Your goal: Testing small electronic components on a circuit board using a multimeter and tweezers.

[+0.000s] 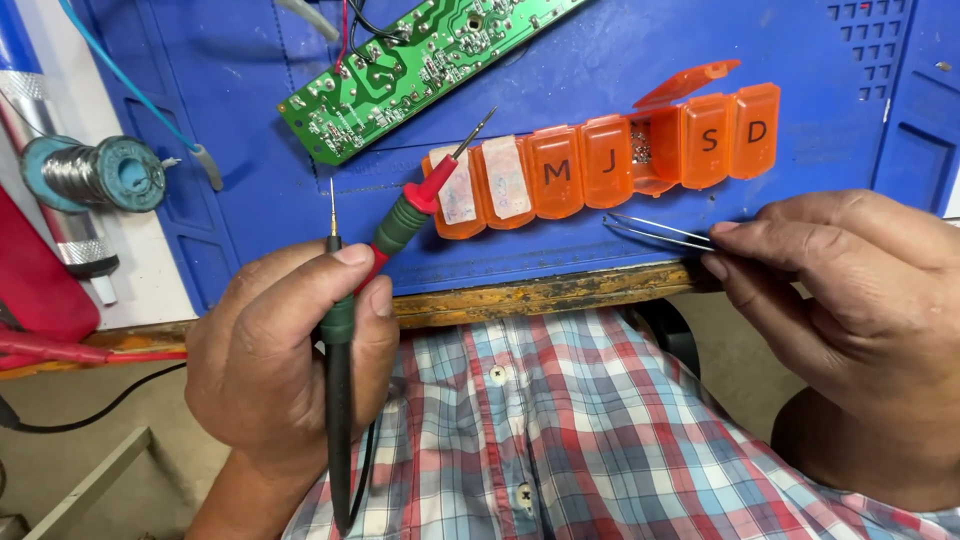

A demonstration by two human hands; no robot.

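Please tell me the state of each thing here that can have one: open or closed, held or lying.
Orange pill organizer: one lid open, the others closed.
Tweezers: held in the right hand, tips nearly together.
Two test probes: both held in the left hand, tips up.
Green circuit board: lying on the blue mat.
Solder spool: lying on its side.

The left hand (290,350) gripped two probes (345,290), whose tips rose just beyond its fingers toward the pill organiser (600,165), with the circuit board (400,70) farther behind. Right of that grip, the right hand (850,300) pinched tweezers (655,232) lying just before the organiser. The solder spool (95,172) lay well left.
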